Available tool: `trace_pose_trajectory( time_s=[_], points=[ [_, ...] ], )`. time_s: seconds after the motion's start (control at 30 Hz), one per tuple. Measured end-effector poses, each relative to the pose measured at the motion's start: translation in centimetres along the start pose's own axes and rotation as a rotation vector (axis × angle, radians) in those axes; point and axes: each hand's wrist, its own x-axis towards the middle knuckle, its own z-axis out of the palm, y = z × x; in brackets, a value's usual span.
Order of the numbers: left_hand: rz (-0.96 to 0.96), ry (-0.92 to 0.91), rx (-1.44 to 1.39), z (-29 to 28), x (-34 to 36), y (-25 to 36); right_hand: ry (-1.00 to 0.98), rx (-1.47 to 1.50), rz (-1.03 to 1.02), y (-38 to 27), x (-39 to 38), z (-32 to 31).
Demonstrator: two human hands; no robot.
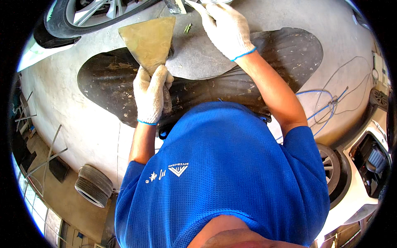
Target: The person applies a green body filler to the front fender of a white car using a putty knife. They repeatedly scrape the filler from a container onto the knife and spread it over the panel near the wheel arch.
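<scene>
Yellow-brown flared scraper [149, 39]: one, narrow end clamped in the gloved left hand [149, 93], blade lying far of it, long axis running near to far with a slight lean left. Gloved right hand [229, 31]: well apart, right of the blade; fingers extended, grip cannot be told. Round pale item [223, 1], possibly a container: beside right fingertips, cut by far edge; contents cannot be told.

Your spatula [149, 39]: mustard-tan. Gloves [149, 98]: off-white, blue trim [245, 54]. Shirt [240, 165]: plain blue (white chest print [178, 169]). Trousers [118, 80]: black, pale specks all over.
</scene>
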Motion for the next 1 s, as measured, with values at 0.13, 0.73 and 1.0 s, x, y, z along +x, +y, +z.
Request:
trace_pose_trajectory(
  time_s=[0.13,0.73,1.0],
  points=[
    [-0.055,-0.016,-0.038,0.2,0.3,-1.0,-0.03,0.166,-0.267,-6.9,-1.8,-1.6],
    [0.083,0.085,0.009,-0.8,0.5,1.6,-0.033,0.245,0.159,0.7,1.1,1.2],
    [0.211,0.013,0.333,-1.3,0.0,-1.5,-0.269,1.746,1.249,-3.7,0.1,-3.8]
  ],
)
